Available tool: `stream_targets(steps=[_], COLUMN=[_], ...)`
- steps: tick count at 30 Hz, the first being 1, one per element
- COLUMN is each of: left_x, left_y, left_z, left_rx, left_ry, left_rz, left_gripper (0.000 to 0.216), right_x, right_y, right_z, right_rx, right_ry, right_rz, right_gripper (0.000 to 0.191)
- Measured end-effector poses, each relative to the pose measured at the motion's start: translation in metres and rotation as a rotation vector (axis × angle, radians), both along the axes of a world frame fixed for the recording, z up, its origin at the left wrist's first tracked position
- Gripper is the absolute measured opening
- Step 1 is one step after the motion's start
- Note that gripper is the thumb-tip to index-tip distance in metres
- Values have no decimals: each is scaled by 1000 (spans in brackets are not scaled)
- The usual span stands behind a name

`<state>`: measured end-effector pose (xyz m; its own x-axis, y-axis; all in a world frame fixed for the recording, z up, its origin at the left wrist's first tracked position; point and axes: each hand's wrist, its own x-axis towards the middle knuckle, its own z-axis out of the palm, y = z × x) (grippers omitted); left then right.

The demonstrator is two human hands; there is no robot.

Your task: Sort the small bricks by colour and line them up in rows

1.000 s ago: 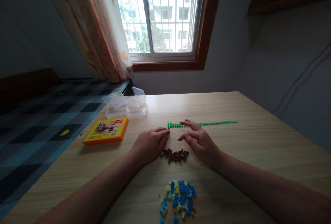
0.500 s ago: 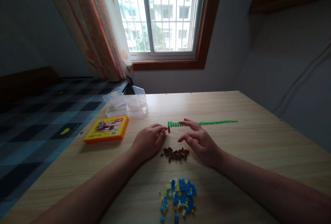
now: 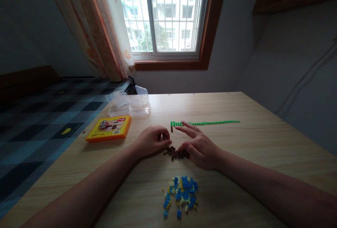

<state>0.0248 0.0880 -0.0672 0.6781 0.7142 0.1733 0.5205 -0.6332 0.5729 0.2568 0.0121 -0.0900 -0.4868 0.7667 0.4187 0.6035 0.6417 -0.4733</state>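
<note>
My left hand [image 3: 154, 140] is at the left edge of a loose pile of small brown building bricks [image 3: 175, 155]. Its fingers are curled and the thumb and fingertips come together; whatever is between them is too small to make out. On the pile's right side is my right hand [image 3: 200, 147], thumb and index finger low at the bricks, the other fingers stretched forward and apart. Beyond the hands runs a long row of small green bricks [image 3: 207, 123], partly covered by the right fingers. A single brown brick [image 3: 172, 129] sits just in front of the row's left end.
Nearer to me lies a pile of blue, yellow and cream bricks [image 3: 184, 191]. At the left are a yellow-orange box [image 3: 109, 129] and clear plastic trays [image 3: 129, 105]. The wooden table [image 3: 250, 143] adjoins a checked-cloth surface [image 3: 34, 122].
My left hand has come back from the lone brown brick to the brown pile, its fingers curling. My right hand has moved left and down, onto the pile.
</note>
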Motion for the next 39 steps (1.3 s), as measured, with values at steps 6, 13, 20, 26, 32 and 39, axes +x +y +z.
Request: stream_targets(steps=[6,13,20,26,32,39], left_x=[0,-2,-5,-1,5,6], left_y=[2,4,8,5,2,5], left_z=[-2,-4,0,-2,-4,-5], left_rx=[10,17,-54,-32,48,81], left_ry=[13,44,81,106,175,149], left_rz=[3,-27,-70,23,85,113], left_gripper=[12,13,20,24,27,27], right_x=[0,0,-1,-4,-5,-7], right_y=[3,9,10,11,13,17], right_z=[-3,-9,-9,-8,-6,-7], right_rx=[-1,-34,12,-7,-72,-87], right_ry=[18,77,39,69,86,90], right_rz=[-44,-122,-139,-166,-158,-171], right_gripper=[47,51,35,13,8,10])
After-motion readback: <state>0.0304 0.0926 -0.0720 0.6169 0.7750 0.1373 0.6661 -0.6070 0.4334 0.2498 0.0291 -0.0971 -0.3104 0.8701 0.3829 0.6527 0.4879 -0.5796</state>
